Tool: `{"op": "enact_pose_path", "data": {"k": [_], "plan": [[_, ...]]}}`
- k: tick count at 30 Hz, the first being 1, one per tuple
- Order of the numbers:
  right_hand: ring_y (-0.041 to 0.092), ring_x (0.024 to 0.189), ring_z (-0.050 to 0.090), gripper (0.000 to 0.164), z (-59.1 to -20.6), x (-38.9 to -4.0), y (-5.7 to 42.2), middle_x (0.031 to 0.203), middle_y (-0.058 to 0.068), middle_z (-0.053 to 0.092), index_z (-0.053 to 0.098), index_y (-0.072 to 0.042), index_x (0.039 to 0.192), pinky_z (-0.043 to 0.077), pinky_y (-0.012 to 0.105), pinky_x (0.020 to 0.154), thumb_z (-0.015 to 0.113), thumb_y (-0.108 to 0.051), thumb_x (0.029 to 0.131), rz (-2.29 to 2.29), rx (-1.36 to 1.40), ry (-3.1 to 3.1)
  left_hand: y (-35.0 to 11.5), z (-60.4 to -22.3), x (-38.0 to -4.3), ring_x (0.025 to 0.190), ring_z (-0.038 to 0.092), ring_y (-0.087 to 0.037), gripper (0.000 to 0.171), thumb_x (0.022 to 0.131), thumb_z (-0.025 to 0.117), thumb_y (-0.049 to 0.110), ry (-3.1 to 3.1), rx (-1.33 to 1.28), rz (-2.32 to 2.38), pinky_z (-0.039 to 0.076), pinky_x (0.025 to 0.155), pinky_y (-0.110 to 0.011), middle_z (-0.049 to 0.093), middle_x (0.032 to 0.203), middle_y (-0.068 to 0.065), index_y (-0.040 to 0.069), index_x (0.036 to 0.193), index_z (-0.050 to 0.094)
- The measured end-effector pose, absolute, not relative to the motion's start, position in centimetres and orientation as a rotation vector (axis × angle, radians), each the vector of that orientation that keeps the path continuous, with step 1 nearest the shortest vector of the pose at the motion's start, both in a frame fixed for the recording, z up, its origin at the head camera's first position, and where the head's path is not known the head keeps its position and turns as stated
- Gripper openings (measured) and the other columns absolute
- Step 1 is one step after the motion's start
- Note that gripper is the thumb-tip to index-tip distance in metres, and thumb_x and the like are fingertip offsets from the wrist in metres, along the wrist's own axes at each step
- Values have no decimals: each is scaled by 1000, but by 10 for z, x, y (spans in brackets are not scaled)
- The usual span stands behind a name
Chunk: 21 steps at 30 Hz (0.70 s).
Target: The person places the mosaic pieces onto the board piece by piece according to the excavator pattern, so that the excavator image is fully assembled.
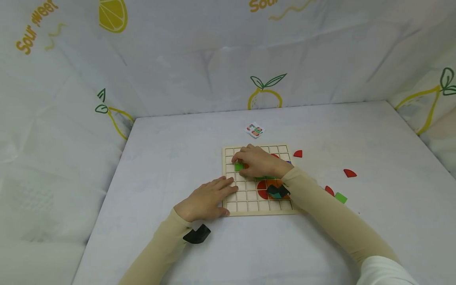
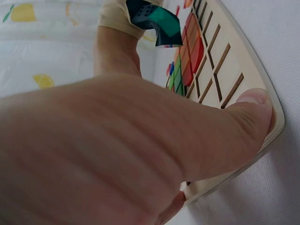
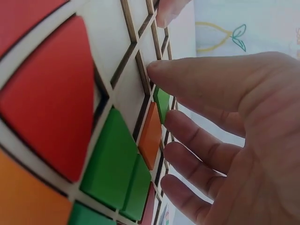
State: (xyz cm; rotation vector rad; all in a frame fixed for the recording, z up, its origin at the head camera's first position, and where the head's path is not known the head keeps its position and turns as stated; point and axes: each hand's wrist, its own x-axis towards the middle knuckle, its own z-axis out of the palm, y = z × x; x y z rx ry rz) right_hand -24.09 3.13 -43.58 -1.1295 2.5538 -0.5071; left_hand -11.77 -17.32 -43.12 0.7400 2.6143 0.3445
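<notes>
A wooden grid board point(image 1: 242, 206) lies on the table with coloured tiles in its cells. My left hand point(image 1: 206, 200) rests at the board's left edge, fingers spread; its thumb point(image 2: 253, 105) presses the near corner in the left wrist view. Over the board's far left part, my right hand point(image 1: 261, 161) is close to a green square tile point(image 1: 238, 167), which shows between thumb and index finger and sits in a cell. Beside it lies an orange tile point(image 3: 151, 136). Green tiles point(image 3: 110, 157) and a red quarter-round tile point(image 3: 54, 98) fill nearer cells. The right forearm hides part of the board.
A small pattern card point(image 1: 254, 130) lies behind the board. To the right are loose red quarter-round tiles point(image 1: 298, 153), point(image 1: 350, 173) and a loose green square point(image 1: 341, 197). A white cloth wall with lemon drawings point(image 1: 265, 98) stands behind the table.
</notes>
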Motion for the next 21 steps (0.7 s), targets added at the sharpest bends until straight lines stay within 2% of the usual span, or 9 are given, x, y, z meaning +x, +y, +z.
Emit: {"op": "enact_pose_path", "data": {"k": [6, 11, 15, 18, 21], "plan": [[22, 108, 52, 37, -431, -242, 37, 116, 1, 67, 66, -15, 128, 46, 42, 100, 73, -24, 92, -500, -1127, 2540, -173, -431, -118, 158, 22, -28, 69, 94, 72, 31, 2612, 735, 346, 32, 123, -55, 30, 168, -5, 19, 155, 43], [22, 103, 55, 35, -423, -246, 52, 118, 3, 68, 67, -13, 128, 48, 42, 97, 70, -23, 95, -608, -1102, 2562, -172, -431, -118, 157, 23, -28, 69, 93, 73, 30, 2620, 735, 345, 33, 123, -55, 30, 167, -5, 19, 154, 44], [26, 115, 58, 35, -416, -251, 68, 128, 7, 66, 66, -9, 131, 52, 45, 102, 66, -22, 98, -721, -1032, 2540, -172, -431, -117, 158, 23, -28, 68, 93, 73, 29, 2619, 713, 354, 32, 123, -55, 30, 167, -4, 19, 154, 44], [29, 125, 56, 39, -409, -252, 84, 135, 10, 63, 62, -8, 135, 50, 51, 107, 65, -25, 99, -774, -936, 2521, -172, -431, -117, 158, 23, -28, 68, 93, 73, 29, 2618, 702, 363, 31, 124, -54, 31, 167, -4, 20, 153, 45], [32, 126, 55, 43, -404, -253, 101, 137, 13, 60, 59, -8, 137, 49, 55, 107, 65, -27, 99, -792, -850, 2543, -172, -431, -116, 158, 23, -28, 68, 92, 74, 28, 2623, 698, 367, 31, 124, -54, 31, 167, -4, 19, 153, 45]]}}
